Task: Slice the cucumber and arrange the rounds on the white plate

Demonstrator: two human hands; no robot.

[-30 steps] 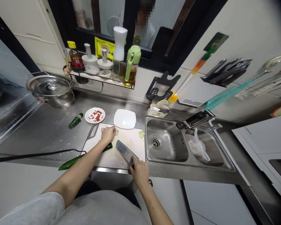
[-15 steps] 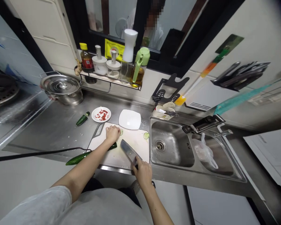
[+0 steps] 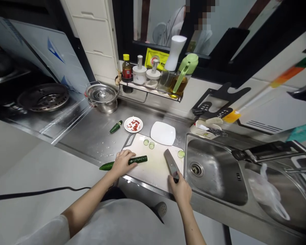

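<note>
My left hand (image 3: 122, 162) is wrapped over a long dark green cucumber (image 3: 140, 159), thumb on the near side and fingers on the far side. The cucumber lies across the left part of a white cutting board (image 3: 153, 173), its cut end pointing right and its other end past the board's edge. In my right hand (image 3: 181, 189) is the handle of a kitchen knife (image 3: 171, 162), the blade slanting away over the board's right side, apart from the cucumber. Cucumber slices (image 3: 151, 145) rest near the far edge, and another pale green piece (image 3: 181, 154) sits at the right corner.
Behind the board stand an empty white plate (image 3: 163, 133) and a small dish (image 3: 127, 126) of chopped red bits. A short cucumber piece (image 3: 115, 128) lies left of them. The sink (image 3: 206, 170) is right; a lidded pot (image 3: 108, 105) and stove burner (image 3: 44, 97) are left.
My left hand has moved from the slices back onto the cucumber, leaving the slices uncovered. The knife has shifted slightly right, away from the cucumber. My view has turned left.
</note>
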